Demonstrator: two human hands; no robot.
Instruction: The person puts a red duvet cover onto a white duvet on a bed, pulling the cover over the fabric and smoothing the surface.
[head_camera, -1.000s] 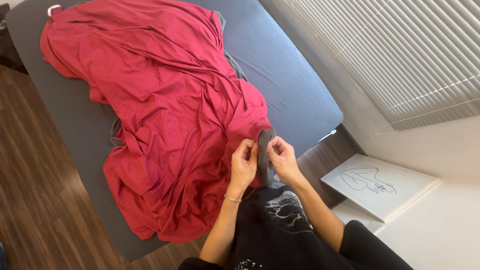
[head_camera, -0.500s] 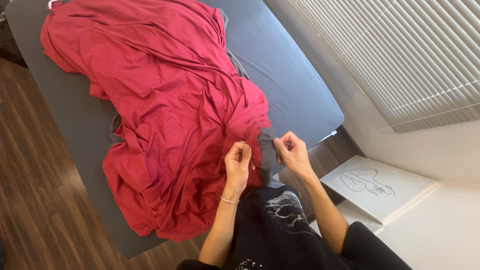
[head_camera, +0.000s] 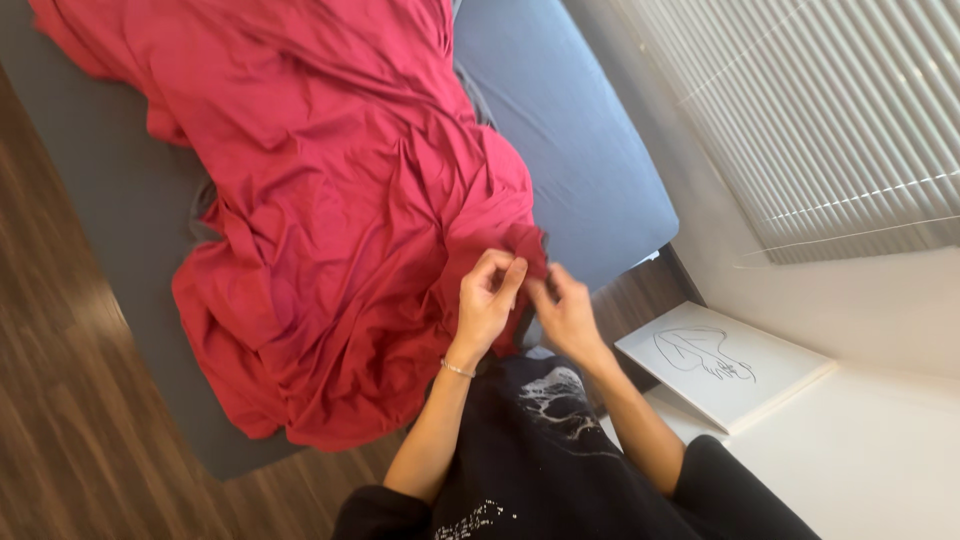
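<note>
Head view, the only view. A large crimson sheet (head_camera: 330, 200) lies rumpled across a bed (head_camera: 590, 160) with a grey-blue cover; the sheet runs off the upper edge of the frame, so its full extent cannot be judged. Its near corner sits at the bed's edge closest to the person, and both hands work there.

Left hand (head_camera: 487, 300): fingers curled, grip closed on a fold of the crimson sheet at that near corner, thumb and forefinger pinched together over the cloth. A thin bracelet (head_camera: 457, 368) circles the wrist.

Right hand (head_camera: 565, 308): just beside the left, almost touching it, fingers bent onto the same bunched corner. The grip looks closed on the fabric, though the fingertips are partly masked by the fold and by motion blur. A sliver of dark material shows between the hands and the sheet; what it belongs to cannot be made out.

Below the hands, the person's black top (head_camera: 540, 460) with a white print fills the lower frame; both sleeves are cut off at the bottom edge.

Right of the bed, on a pale ledge, a white canvas (head_camera: 725, 365) with a line drawing lies flat. Window blinds (head_camera: 800, 110) occupy the upper right. Left of the bed, dark wood floor (head_camera: 60, 420)
</note>
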